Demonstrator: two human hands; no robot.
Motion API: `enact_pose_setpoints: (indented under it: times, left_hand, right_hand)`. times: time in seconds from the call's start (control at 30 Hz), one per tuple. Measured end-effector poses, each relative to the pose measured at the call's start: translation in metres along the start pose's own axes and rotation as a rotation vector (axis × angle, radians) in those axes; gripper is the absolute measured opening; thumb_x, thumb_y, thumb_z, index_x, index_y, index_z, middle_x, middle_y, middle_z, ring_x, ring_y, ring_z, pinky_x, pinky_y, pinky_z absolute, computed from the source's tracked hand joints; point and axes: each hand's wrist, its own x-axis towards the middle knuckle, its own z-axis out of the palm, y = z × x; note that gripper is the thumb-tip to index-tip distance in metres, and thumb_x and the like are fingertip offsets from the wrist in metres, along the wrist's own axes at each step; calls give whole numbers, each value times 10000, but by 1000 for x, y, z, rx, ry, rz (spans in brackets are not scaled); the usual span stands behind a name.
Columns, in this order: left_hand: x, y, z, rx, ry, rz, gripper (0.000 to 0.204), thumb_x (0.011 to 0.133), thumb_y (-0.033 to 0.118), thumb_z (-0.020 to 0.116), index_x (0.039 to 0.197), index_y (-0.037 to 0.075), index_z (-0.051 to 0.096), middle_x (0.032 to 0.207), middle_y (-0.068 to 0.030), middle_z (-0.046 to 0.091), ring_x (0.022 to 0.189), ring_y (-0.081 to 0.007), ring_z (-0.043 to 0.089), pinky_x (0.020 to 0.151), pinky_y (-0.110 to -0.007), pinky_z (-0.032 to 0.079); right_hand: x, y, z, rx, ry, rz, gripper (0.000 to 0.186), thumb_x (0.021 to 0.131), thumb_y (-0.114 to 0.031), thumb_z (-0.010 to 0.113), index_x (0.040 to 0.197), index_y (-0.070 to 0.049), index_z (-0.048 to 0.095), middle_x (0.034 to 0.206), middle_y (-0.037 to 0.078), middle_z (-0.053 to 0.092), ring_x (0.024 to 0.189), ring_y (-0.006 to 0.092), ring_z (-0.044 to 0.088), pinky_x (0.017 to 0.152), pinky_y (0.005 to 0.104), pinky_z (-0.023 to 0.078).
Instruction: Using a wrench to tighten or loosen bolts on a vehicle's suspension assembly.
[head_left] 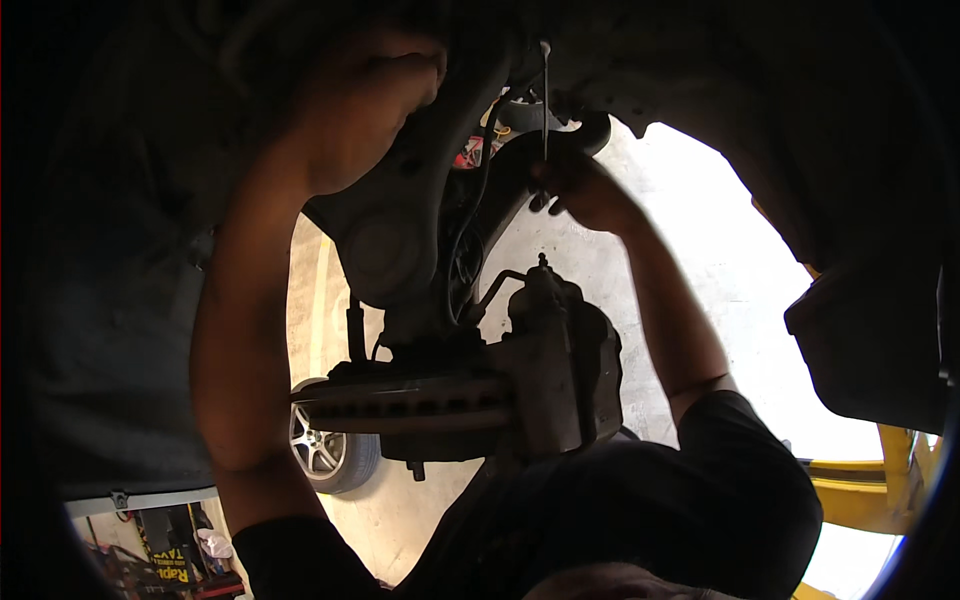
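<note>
"Dark shirt (640, 500) up close, at the lower edge of the head view. What's beyond it?"

"Two bare hands, up among car parts. The right hand (592, 192) looks closed around the lower end of a slim metal rod (546, 100), which stands nearly upright above the brake caliper (560, 370)."

"And the left hand (375, 115)?"

"Fingers curled, beside a curved metal arm (430, 185). Too dark to tell whether it grips anything."

"How would that rod handle?"

"Stiff and fairly light, I'd judge, hardly fragile, maybe slippery if oily. The lower end seems the sensible hold."

"And around it?"

"A brake disc (400, 404) below, then pale, scuffed floor (655, 185) with a loose wheel (330, 447) on it. Yellow metal frame (850, 485) at right, clutter at lower left."
</note>
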Motion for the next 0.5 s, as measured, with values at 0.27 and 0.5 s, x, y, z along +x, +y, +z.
enact_pose_setpoints:
  times: [0.27,0.5]
  left_hand:
    - [-6,11,3,-83,75,22,237,773,110,509,980,10,563,746,-37,527,637,-106,470,596,-254,401]
    - [-6,8,-3,-85,38,-38,378,761,152,516,1120,45,567,763,-26,543,625,-89,444,566,-233,379]
  right_hand:
    - [34,42,29,61,491,-200,196,914,-164,472,1041,-20,513,776,90,552,684,159,525,627,303,430]
    - [39,38,13,-490,867,-745,215,888,-123,494,1060,2,528,805,182,578,697,338,574,600,389,448]
